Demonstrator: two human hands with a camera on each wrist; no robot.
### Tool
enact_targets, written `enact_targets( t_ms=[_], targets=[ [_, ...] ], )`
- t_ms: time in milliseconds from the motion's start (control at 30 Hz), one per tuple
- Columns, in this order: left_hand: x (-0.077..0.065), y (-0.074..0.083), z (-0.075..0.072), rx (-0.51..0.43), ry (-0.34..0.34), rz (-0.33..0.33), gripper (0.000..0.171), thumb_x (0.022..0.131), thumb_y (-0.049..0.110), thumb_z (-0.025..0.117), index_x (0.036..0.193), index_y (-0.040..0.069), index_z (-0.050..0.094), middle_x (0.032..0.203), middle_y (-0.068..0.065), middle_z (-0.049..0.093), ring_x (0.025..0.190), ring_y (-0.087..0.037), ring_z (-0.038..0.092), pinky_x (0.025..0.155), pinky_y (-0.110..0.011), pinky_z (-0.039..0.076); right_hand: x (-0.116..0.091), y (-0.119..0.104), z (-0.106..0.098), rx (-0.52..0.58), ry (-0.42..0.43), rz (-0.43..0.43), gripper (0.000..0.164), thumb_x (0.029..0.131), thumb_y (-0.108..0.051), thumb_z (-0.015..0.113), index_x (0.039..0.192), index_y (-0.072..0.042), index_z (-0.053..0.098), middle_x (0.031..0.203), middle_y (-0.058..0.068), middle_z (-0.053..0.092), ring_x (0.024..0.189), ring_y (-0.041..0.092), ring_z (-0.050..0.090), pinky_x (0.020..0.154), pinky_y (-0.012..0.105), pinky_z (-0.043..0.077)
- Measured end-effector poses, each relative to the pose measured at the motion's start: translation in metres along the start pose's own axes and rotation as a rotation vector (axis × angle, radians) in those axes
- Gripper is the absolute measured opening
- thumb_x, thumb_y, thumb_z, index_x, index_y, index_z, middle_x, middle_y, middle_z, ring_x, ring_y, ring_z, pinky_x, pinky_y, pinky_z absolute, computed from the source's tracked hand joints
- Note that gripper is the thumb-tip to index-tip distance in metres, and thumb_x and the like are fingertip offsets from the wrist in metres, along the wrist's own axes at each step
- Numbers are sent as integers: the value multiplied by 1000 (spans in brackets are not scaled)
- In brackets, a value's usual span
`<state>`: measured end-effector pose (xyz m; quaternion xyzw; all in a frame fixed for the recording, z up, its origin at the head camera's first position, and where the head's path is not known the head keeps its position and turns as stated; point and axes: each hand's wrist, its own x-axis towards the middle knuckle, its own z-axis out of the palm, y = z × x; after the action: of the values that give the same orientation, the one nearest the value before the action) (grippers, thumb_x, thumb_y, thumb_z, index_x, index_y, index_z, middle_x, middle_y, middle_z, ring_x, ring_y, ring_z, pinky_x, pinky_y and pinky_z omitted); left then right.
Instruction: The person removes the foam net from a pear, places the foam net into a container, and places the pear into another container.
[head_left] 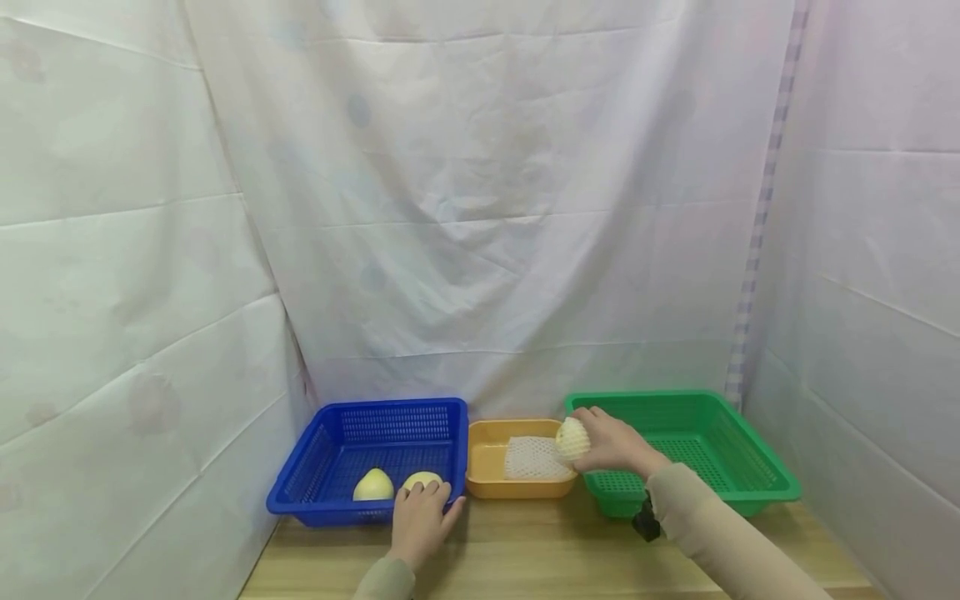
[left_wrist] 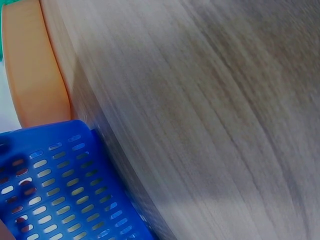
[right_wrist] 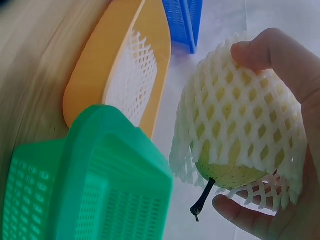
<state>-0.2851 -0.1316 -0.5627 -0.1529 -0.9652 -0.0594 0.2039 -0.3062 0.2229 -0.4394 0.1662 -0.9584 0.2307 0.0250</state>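
My right hand (head_left: 611,443) holds a yellow-green pear (right_wrist: 227,172) wrapped in a white foam net sleeve (right_wrist: 220,105), above the left rim of the green basket (head_left: 783,492). Its thumb presses the sleeve, and the dark stem pokes out past the sleeve's open end. My left hand (head_left: 420,521) reaches over the front rim of the blue basket (head_left: 300,507), fingers at a bare pale-yellow pear (head_left: 422,478), thumb spread to the side. Another bare pear (head_left: 373,486) sits to its left. In the left wrist view, the fingers and pears are hidden.
Between the two baskets stands an orange tray (head_left: 521,490) with white foam net sleeves (head_left: 531,458) lying flat in it. All three containers stand on a wooden table (head_left: 525,550). White cloth (head_left: 480,208) hangs behind and at both sides.
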Motion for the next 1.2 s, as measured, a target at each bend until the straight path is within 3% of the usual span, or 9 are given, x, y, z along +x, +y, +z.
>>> enact_targets(
  t_ms=[367, 900, 1200],
  targets=[
    [-1, 0, 3, -4, 67, 18, 32, 93, 52, 56, 86, 22, 62, 83, 4, 60, 77, -22, 53, 76, -50, 43, -2, -9, 5, 0, -13, -20, 80, 68, -34, 83, 138, -17, 48, 112, 3, 53, 77, 16, 52, 58, 35, 46],
    [0, 1, 1, -12, 50, 0, 31, 93, 51, 55, 83, 22, 60, 84, 3, 60, 80, -23, 54, 78, -52, 42, -8, -20, 17, -8, -24, -78, 84, 68, -35, 82, 140, -12, 46, 122, 9, 53, 80, 15, 52, 61, 35, 46],
    [1, -1, 4, -8, 25, -4, 34, 94, 54, 52, 82, 23, 59, 83, 5, 60, 79, -22, 53, 77, -51, 42, -11, -25, 26, 18, -44, -117, 82, 67, -35, 81, 138, -13, 47, 115, 6, 54, 76, 15, 51, 57, 34, 44]
  ],
)
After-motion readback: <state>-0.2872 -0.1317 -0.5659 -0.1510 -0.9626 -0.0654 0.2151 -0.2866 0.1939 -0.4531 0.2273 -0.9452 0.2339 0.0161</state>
